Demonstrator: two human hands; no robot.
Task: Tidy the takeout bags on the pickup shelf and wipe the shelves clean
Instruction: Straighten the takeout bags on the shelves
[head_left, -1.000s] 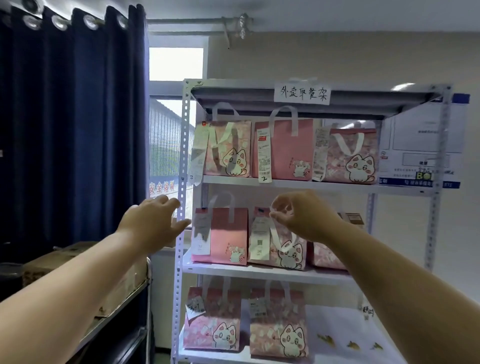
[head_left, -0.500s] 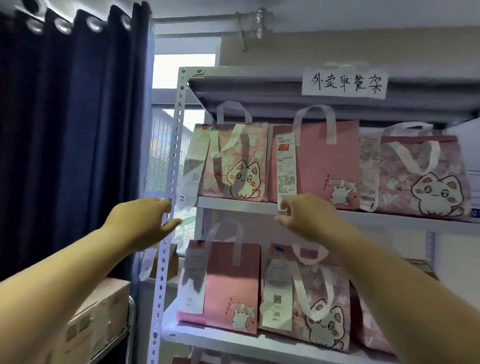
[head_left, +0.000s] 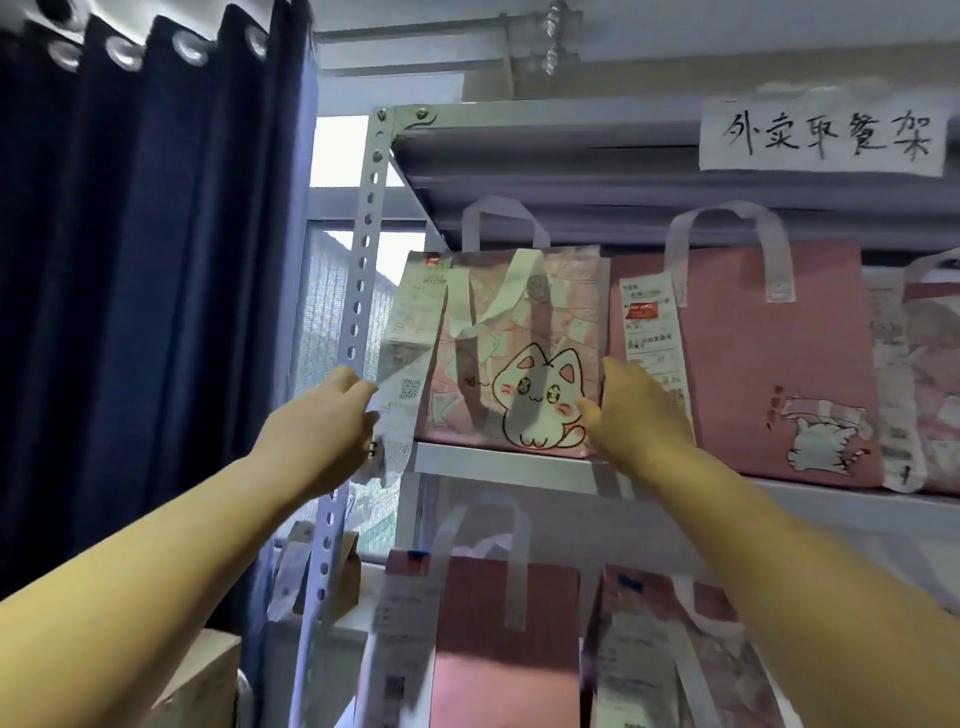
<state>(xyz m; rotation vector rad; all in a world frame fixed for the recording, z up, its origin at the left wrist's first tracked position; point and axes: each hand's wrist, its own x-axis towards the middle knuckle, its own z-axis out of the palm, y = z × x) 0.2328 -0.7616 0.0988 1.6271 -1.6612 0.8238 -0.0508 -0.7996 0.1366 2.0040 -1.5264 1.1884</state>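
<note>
Both hands rose to the pink cat-picture takeout bag (head_left: 519, 332): left hand (head_left: 322, 426) touches its white paper slip (head_left: 401, 358), grip unclear; right hand (head_left: 639, 415) pinches the edge against a plain pink bag (head_left: 769, 364).

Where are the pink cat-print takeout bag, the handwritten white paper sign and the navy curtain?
Pink cat-print takeout bag (head_left: 535, 395): head view, cat's face.
Handwritten white paper sign (head_left: 826, 137): head view, centre.
Navy curtain (head_left: 156, 312): head view, middle fold.
</note>
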